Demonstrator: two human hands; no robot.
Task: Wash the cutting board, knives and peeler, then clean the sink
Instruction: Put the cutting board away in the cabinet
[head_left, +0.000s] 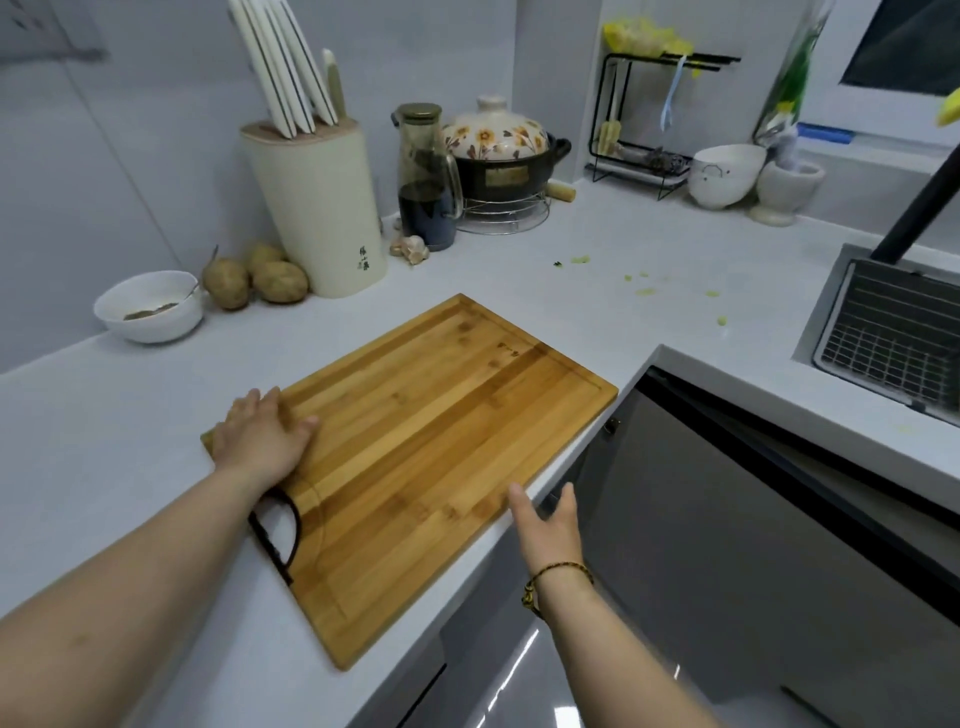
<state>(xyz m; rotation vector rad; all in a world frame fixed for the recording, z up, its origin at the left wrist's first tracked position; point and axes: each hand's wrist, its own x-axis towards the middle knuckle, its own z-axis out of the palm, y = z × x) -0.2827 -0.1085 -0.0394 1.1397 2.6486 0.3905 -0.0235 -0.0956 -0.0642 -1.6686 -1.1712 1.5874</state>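
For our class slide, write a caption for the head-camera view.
Left hand rests flat on the cutting board; right hand open beside its near edge.

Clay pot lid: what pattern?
The clay pot lid has brown and yellow flowers on cream; head view.

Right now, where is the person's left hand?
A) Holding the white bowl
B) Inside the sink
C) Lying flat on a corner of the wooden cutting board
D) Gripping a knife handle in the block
C: the left hand lies with straight fingers on the far-left corner of the cutting board, while the right hand is open at the board's near edge.
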